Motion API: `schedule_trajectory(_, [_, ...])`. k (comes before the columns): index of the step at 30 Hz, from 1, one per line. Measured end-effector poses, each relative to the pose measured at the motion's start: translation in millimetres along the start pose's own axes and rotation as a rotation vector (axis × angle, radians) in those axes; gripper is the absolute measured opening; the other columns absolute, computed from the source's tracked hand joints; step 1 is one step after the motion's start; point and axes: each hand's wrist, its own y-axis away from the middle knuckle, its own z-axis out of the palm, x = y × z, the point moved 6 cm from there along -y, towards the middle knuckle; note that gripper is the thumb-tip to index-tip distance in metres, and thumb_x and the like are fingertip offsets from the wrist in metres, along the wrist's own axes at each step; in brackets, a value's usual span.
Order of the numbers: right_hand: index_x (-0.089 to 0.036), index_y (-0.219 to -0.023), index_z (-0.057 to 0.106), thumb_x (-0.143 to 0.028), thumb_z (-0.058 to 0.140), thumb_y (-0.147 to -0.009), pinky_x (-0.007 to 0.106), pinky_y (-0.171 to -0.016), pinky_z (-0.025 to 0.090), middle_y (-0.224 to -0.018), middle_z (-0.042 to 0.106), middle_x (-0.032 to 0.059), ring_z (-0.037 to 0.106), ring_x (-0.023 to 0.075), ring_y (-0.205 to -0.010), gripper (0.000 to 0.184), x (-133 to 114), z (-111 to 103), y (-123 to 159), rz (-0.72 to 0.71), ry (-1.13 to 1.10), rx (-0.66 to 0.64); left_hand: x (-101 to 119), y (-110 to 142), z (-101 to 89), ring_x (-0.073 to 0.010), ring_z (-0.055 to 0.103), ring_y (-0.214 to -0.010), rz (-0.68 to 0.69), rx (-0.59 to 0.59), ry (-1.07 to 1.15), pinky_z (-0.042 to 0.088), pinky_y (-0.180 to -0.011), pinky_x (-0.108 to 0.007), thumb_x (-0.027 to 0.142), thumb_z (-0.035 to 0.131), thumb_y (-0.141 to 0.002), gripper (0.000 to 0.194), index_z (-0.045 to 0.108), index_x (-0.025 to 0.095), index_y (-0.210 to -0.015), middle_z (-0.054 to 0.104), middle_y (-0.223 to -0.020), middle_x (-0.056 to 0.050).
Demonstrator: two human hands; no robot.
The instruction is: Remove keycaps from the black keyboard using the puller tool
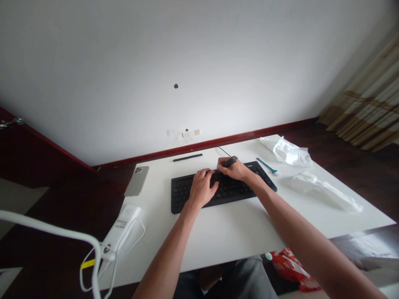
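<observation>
A black keyboard (183, 198) lies on the white table, tilted slightly, with a thin cable (225, 151) running behind it. My left hand (203, 187) rests on its left-middle part, thumb apart from the fingers and fingertips near the top edge. My right hand (235, 169) is closed around a dark-handled tool (230, 161), held low over the keyboard's upper middle. The tool's tip is hidden, so its kind cannot be told. Behind the keyboard lies a narrow black bumpy strip (187, 158). A blue-handled brush (267, 165) sits just right of the keyboard.
On the table's left are a grey phone (137, 181) and a white power strip (121, 230) with a looped white cable. Crumpled white plastic (288, 153) and a second white wrapper (326, 192) lie on the right. Below the front edge is a red bag (293, 270).
</observation>
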Motion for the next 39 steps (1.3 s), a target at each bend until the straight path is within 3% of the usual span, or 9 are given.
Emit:
schedule_trajectory(5, [-0.020, -0.077, 0.063, -0.035, 0.056, -0.092, 0.027, -0.062, 0.050, -0.076, 0.072, 0.0018, 0.066, 0.0165, -0.066, 0.022, 6.4, 5.4, 1.0, 0.090, -0.220, -0.163, 1.7, -0.4, -2.3, -0.0276, 0.058, -0.121, -0.001, -0.006, 0.002, 0.048, -0.108, -0.046, 0.027, 0.066, -0.094, 0.035, 0.058, 0.022, -0.128, 0.062, -0.128, -0.010])
schedule_trajectory(8, [-0.020, -0.080, 0.063, -0.038, 0.057, -0.092, 0.027, -0.061, 0.051, -0.080, 0.074, 0.0023, 0.068, 0.0173, -0.067, 0.022, 7.6, 5.1, 2.2, 0.108, -0.258, -0.198, 1.9, 0.0, -2.4, -0.0278, 0.058, -0.122, -0.006, -0.007, 0.001, 0.048, -0.109, -0.046, 0.027, 0.065, -0.094, 0.036, 0.058, 0.022, -0.129, 0.062, -0.128, -0.010])
schedule_trajectory(15, [-0.021, -0.076, 0.063, -0.036, 0.057, -0.090, 0.028, -0.067, 0.050, -0.071, 0.071, -0.0008, 0.066, 0.0171, -0.065, 0.022, -1.9, -2.5, 3.1, 0.088, -0.107, -0.064, -1.1, -0.1, 0.8, -0.0285, 0.057, -0.122, -0.013, -0.011, -0.003, 0.047, -0.108, -0.047, 0.036, 0.070, -0.093, 0.043, 0.057, 0.023, -0.131, 0.061, -0.129, -0.009])
schedule_trajectory(21, [-0.022, -0.083, 0.069, -0.039, 0.060, -0.088, 0.029, -0.068, 0.051, -0.072, 0.072, -0.0006, 0.068, 0.0184, -0.065, 0.020, 1.1, -3.0, 2.7, 0.147, -0.102, -0.056, -3.8, -2.3, 0.7, -0.0273, 0.058, -0.118, -0.029, -0.012, 0.035, 0.048, -0.107, -0.045, 0.036, 0.078, -0.088, 0.044, 0.060, 0.023, -0.126, 0.062, -0.124, -0.008])
schedule_trajectory(26, [-0.021, -0.071, 0.067, -0.042, 0.059, -0.090, 0.029, -0.065, 0.050, -0.063, 0.069, 0.0003, 0.066, 0.0191, -0.061, 0.029, 5.6, -4.1, 3.6, 0.200, -0.035, -0.076, -5.8, -3.4, 0.8, -0.0281, 0.059, -0.118, -0.044, -0.013, 0.059, 0.048, -0.106, -0.046, 0.034, 0.078, -0.087, 0.041, 0.061, 0.023, -0.123, 0.062, -0.123, -0.008])
schedule_trajectory(33, [-0.021, -0.072, 0.070, -0.036, 0.058, -0.089, 0.029, -0.069, 0.048, -0.065, 0.070, -0.0007, 0.062, 0.0172, -0.062, 0.026, -5.6, -8.0, 2.4, 0.098, 0.006, 0.010, -2.7, -1.5, -0.1, -0.0285, 0.058, -0.120, -0.042, -0.006, 0.037, 0.048, -0.107, -0.047, 0.032, 0.073, -0.091, 0.040, 0.058, 0.023, -0.127, 0.062, -0.125, -0.009])
schedule_trajectory(39, [-0.021, -0.081, 0.074, -0.037, 0.061, -0.088, 0.029, -0.068, 0.049, -0.069, 0.072, 0.0002, 0.065, 0.0187, -0.065, 0.022, -5.4, -5.1, 1.8, 0.089, -0.036, -0.052, -2.6, -1.6, -0.2, -0.0289, 0.058, -0.120, -0.048, -0.006, 0.045, 0.048, -0.107, -0.047, 0.032, 0.073, -0.090, 0.039, 0.060, 0.024, -0.126, 0.062, -0.125, -0.008])
